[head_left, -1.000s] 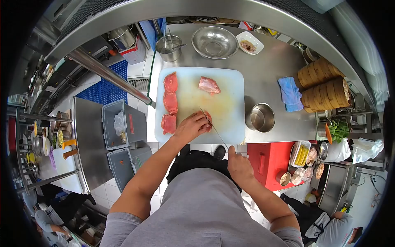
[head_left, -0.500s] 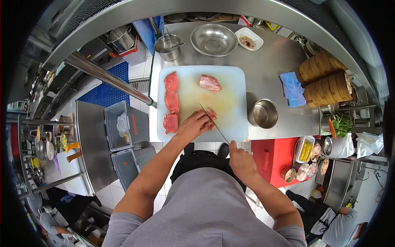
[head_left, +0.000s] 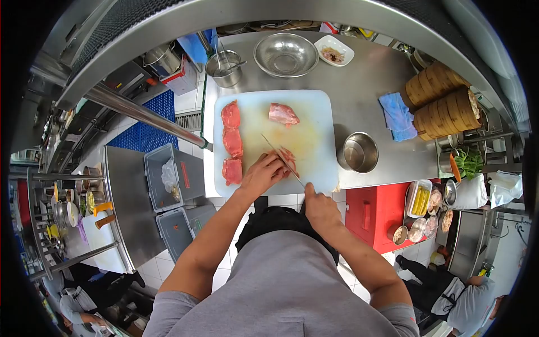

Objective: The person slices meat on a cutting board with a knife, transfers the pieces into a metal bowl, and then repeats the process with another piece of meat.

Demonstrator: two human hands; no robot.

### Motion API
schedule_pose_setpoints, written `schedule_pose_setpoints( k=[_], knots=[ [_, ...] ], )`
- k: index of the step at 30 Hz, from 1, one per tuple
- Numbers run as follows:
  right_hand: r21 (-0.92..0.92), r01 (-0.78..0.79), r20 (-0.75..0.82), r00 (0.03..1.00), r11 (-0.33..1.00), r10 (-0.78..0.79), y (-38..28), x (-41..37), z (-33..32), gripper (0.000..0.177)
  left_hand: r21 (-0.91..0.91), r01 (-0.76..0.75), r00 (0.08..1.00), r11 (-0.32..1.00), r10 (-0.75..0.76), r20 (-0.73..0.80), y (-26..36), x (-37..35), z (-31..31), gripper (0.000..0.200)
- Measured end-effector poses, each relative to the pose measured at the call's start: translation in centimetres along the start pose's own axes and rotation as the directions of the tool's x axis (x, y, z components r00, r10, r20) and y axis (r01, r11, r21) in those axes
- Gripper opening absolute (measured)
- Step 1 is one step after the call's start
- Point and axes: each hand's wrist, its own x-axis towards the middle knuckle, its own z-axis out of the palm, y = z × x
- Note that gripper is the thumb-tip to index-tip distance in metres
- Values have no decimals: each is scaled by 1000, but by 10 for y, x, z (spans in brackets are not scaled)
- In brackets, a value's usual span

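My right hand is wrapped round the handle of a long knife, whose blade slants across the cutting board. The fingers of my left hand are curled and press on a piece of raw meat, mostly hidden beneath them, close beside the blade. Thin cut strips of meat lie on the blade's right side. Three flat slices of red meat form a column along the board's left side. A thicker chunk of meat rests near the top.
Behind the board stand a steel pot with utensils, a perforated metal bowl and a white dish. Right of it are an empty steel pot, a blue cloth and bamboo steamers. Co-workers stand lower right and lower left.
The knife and my right hand have shifted slightly left, the blade sliding up and left along the meat. More cut strips show beside the blade. My left hand stays on the meat.
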Motion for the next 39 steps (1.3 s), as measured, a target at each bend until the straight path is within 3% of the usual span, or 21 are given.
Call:
schedule_pose_setpoints(
  k=[2,5,8,11,14,19,22,29,34,39],
  knots=[
    [-13,8,-8,1000,1000,-8,10,-18,0,24,0,2,1000,1000,-2,-7,-2,0,1,17],
    [8,-77,109,991,997,75,9,-16,2,19,-1,-16,999,1000,16,-33,-3,-1,3,17],
    [48,-6,-23,1000,999,7,1,31,39,21,-9,21,1000,1000,-21,0,1,-4,4,18],
    [96,-32,-66,997,995,38,-8,60,41,21,-16,30,999,999,-30,-15,0,-5,0,18],
    [62,15,-33,999,998,-13,0,51,17,21,-38,24,1000,999,-24,-19,1,3,-2,17],
    [34,-5,29,1000,999,4,0,-1,-6,16,41,-4,999,999,2,52,-2,0,-9,18],
    [-4,-39,65,997,999,39,5,-15,0,18,-17,4,1000,1000,-4,18,-4,-5,-4,20],
    [43,-16,-48,999,999,18,-7,55,42,14,1,-18,1000,1000,18,-9,-8,-6,-1,20],
    [17,11,-13,1000,1000,-11,-4,26,-5,14,20,-43,999,999,43,-3,-5,-2,-2,21],
    [6,-30,52,998,1000,30,4,-14,-2,14,10,-60,997,998,61,-54,-6,-3,-2,23]
  ],
)
